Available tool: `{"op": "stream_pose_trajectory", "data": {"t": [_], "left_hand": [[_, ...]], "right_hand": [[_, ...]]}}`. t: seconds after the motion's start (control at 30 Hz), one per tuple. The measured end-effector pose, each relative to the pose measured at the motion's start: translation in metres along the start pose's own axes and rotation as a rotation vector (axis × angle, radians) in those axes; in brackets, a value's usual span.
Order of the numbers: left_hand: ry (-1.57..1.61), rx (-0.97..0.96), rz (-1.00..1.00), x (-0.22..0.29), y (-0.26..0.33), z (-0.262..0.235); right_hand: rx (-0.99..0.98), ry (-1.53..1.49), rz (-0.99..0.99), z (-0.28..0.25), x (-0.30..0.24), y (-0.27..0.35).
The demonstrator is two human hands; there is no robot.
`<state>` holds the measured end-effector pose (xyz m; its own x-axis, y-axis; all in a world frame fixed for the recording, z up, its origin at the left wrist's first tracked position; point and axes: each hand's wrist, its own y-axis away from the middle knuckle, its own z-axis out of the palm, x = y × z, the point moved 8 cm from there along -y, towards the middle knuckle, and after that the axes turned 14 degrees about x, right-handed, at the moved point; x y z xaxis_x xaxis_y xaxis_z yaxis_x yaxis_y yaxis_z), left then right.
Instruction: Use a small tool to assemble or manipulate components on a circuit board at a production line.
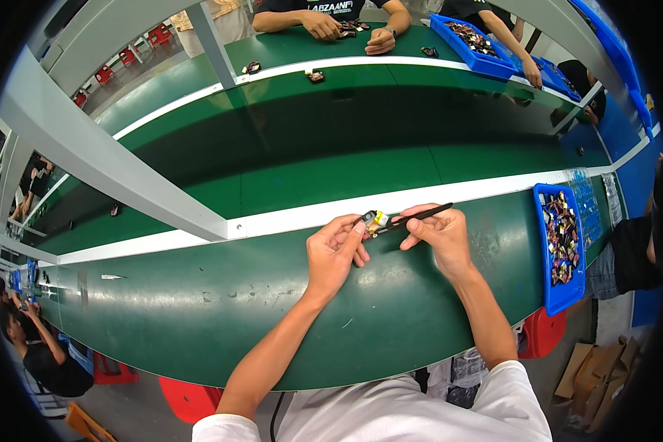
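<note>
My left hand (337, 250) pinches a small electronic assembly (376, 219) with a dark rounded part and a yellow-wrapped piece. Between the fingers of my right hand (438, 234) is a slim black tool (424, 214), which looks like tweezers. Its tip reaches the assembly from the right. Both hands are above the green worktable, close to the white rail. My fingers partly cover the assembly, so its finer parts cannot be made out.
A blue tray (566, 298) full of small assemblies stands on the right of the green worktable (199, 317). Beyond the white rail (287, 219) runs a green conveyor belt (331, 173). A grey post (118, 155) slants in at left. Co-workers handle similar parts across the belt, near another blue tray (493, 68).
</note>
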<state>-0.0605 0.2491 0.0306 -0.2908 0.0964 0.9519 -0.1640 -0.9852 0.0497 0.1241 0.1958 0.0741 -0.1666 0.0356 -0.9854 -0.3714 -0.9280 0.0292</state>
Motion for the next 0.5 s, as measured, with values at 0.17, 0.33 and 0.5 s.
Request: {"op": "stream_pose_trajectory", "data": {"t": [0.17,0.33,0.5], "left_hand": [[-0.027,0.009,0.026,0.002,0.001,0.0],[-0.044,0.034,0.032,0.003,0.001,-0.001],[-0.046,0.052,0.031,0.003,0.003,-0.001]], "right_hand": [[0.031,0.065,-0.053,0.004,0.003,0.004],[0.102,0.061,-0.078,0.007,-0.001,0.008],[0.173,0.129,-0.165,0.003,-0.005,0.014]]}}
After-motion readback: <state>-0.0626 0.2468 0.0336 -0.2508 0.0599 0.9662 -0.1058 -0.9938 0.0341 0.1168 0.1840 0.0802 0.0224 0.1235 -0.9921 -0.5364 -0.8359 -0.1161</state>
